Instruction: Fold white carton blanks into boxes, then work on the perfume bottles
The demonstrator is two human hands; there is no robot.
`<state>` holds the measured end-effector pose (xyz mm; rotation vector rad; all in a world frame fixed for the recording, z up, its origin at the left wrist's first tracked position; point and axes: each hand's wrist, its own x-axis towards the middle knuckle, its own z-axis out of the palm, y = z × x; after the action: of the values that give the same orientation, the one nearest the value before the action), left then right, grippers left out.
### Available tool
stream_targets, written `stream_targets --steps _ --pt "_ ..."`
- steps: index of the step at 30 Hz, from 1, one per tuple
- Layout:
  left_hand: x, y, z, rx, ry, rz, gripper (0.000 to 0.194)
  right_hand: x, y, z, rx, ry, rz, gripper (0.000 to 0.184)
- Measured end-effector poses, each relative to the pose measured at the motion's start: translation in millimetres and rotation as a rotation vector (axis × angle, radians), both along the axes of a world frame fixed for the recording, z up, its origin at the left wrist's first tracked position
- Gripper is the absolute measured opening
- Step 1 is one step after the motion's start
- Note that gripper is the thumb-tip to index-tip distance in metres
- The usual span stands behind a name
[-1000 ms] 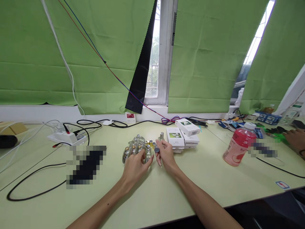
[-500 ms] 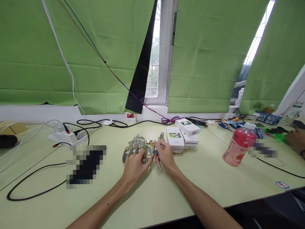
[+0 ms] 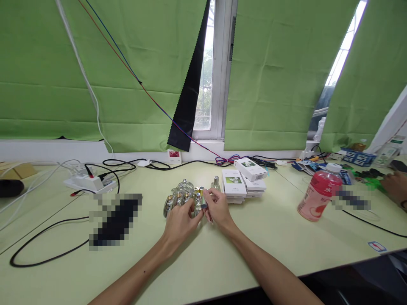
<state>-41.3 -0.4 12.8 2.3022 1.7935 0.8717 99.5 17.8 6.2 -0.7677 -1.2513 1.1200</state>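
My left hand (image 3: 179, 222) has its thumb and fingers closed around a small glass perfume bottle (image 3: 197, 206) with a silver neck, upright on the table. Pinched in my right hand (image 3: 219, 209) is a shiny cylindrical cap (image 3: 204, 201), tilted close beside the bottle's top; its dark end faces me. Several similar glass bottles (image 3: 174, 202) cluster just left of and behind my left hand. Gold-coloured caps (image 3: 200, 189) show behind the held bottle, partly hidden. Another perfume bottle (image 3: 215, 183) with a silver top stands behind my right hand.
White printed boxes (image 3: 233, 182) are stacked right of my hands. Farther right stands a pink drink bottle (image 3: 319, 192), with another person's hand (image 3: 394, 186) beyond. A power strip (image 3: 89, 183), cables and a blurred dark object (image 3: 116, 222) lie to the left.
My right hand has shifted slightly left, bringing the cap closer to the bottle's top. My left hand stays around the bottle.
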Motion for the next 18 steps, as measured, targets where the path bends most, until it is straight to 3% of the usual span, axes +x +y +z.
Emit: stream_targets --steps 18 --pt "1.3 -0.2 0.3 0.009 0.009 0.009 0.038 1.3 0.2 1.4 -0.092 0.106 -0.202 0.035"
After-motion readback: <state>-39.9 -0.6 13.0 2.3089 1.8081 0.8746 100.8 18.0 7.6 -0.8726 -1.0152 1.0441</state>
